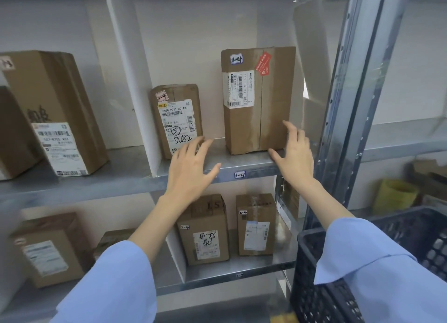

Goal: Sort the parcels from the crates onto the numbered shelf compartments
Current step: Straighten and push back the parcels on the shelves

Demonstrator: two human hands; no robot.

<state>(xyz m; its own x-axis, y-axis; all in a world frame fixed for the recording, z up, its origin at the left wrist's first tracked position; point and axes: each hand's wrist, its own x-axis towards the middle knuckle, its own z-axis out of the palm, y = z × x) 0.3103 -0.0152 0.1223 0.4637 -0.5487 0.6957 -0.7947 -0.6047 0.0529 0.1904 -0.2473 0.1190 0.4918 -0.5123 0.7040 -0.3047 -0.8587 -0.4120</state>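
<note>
The tall parcel (258, 119) is brown cardboard, with a red sticker (263, 63) and a white label (235, 89) with black barcode stripes. The shelf (242, 159) is grey metal. The sleeves (113, 286) are light blue. The crate (319, 303) is dark blue, with a grid pattern.

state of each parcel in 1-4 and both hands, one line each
tall parcel: upright in compartment 1-4, not gripped
small parcel: upright, left of it, apart
left hand: open, holds nothing
right hand: open, fingers by tall parcel's lower right corner

Eight cardboard parcels (258, 100), two hands, left (191, 167) and right (296, 158), one dark crate (411, 238)
</note>
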